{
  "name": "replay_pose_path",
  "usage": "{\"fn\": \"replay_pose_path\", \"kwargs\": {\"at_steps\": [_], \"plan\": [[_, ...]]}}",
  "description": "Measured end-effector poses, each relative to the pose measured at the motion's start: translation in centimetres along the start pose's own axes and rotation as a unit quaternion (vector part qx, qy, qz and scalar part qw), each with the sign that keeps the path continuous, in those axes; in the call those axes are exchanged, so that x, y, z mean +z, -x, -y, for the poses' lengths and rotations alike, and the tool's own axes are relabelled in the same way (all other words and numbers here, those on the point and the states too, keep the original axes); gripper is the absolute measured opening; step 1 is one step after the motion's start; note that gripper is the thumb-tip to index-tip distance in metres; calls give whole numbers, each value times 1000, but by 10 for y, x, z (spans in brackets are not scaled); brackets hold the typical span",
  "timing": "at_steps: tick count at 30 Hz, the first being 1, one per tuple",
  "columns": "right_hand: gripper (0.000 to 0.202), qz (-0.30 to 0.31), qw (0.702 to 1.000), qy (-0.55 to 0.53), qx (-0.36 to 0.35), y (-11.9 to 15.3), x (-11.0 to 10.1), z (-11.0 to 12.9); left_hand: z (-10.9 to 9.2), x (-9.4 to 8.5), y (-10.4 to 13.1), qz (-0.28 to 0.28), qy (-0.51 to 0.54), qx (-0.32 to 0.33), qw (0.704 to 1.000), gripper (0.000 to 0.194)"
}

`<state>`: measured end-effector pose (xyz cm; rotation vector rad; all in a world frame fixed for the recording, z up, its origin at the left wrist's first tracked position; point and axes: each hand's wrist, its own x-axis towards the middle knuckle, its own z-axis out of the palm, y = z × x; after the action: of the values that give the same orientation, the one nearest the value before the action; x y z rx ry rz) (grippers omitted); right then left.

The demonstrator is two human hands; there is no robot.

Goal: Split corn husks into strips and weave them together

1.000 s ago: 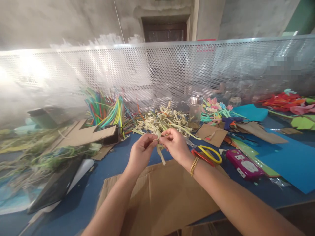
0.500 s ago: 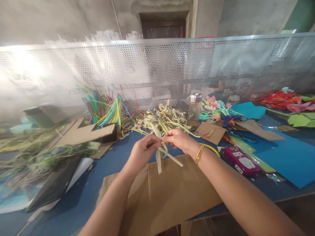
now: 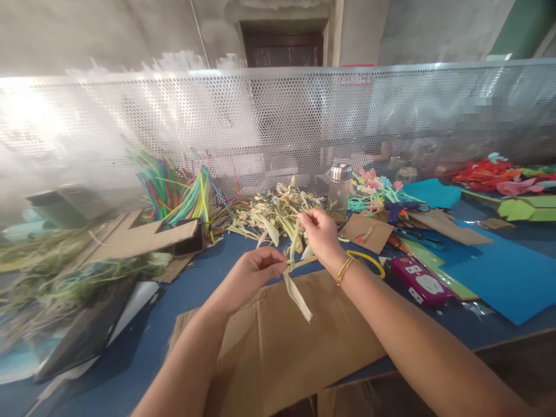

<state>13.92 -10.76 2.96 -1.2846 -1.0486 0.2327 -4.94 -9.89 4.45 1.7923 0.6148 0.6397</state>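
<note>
My left hand [image 3: 252, 277] is closed, pinching a knotted bunch of pale yellow-green, ribbon-like strips [image 3: 297, 298] between thumb and fingertips. One tail of it hangs down over the cardboard, and another piece sticks out to the right. Higher up and to the right, my right hand [image 3: 324, 236] grips the upper end of a strip, which runs taut between the two hands. Behind them lies a tangled heap of similar pale strips [image 3: 282, 211]. Below both hands, a flat brown cardboard sheet [image 3: 299, 336] rests on the blue table.
Bundled coloured stems [image 3: 174, 191] and a cut cardboard piece [image 3: 143, 234] lie left. A glass jar [image 3: 339, 188] stands behind my right hand. Rightward are a purple box [image 3: 421, 282], a yellow ring [image 3: 369, 260], blue sheets [image 3: 499, 272] and paper flowers [image 3: 373, 185]. A perforated metal screen [image 3: 278, 116] closes off the back.
My hands were close together at the knot. Now my right hand has moved up and right, drawing a strip out from my left hand. The hanging tail has swung to the right.
</note>
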Motion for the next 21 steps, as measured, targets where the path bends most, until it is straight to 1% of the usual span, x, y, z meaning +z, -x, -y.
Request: {"fn": "replay_pose_path", "kwargs": {"at_steps": [3,5,6,8,10,13,14,15,16,17,19,21], "plan": [[28,-7,999,-37,18,3,3,2,3,1,-1,7,34,-21,999,25],[28,3,997,-71,28,7,5,5,7,4,-2,14,55,-40,998,35],[28,12,995,-89,31,9,6,7,8,5,-3,13,64,-47,997,36],[28,27,992,-120,36,12,9,12,11,8,-5,6,76,-56,996,31],[29,35,989,-134,40,14,9,15,11,10,-5,13,86,-62,994,28],[28,58,989,-130,32,15,7,20,9,12,-5,25,89,-68,993,30],[27,71,991,-111,10,15,5,21,9,12,-5,16,89,-65,994,30],[26,84,993,-76,-27,15,2,23,8,12,-6,-3,89,-58,994,29],[26,94,992,-24,-76,15,-1,24,8,11,-6,-29,88,-48,994,27],[25,105,985,43,-129,15,-3,25,8,10,-7,-56,88,-39,994,27],[26,127,951,186,-213,16,-6,26,8,8,-8,-100,88,-22,991,27],[31,152,914,284,-248,16,-7,25,10,7,-10,-125,79,-9,989,29]]}}
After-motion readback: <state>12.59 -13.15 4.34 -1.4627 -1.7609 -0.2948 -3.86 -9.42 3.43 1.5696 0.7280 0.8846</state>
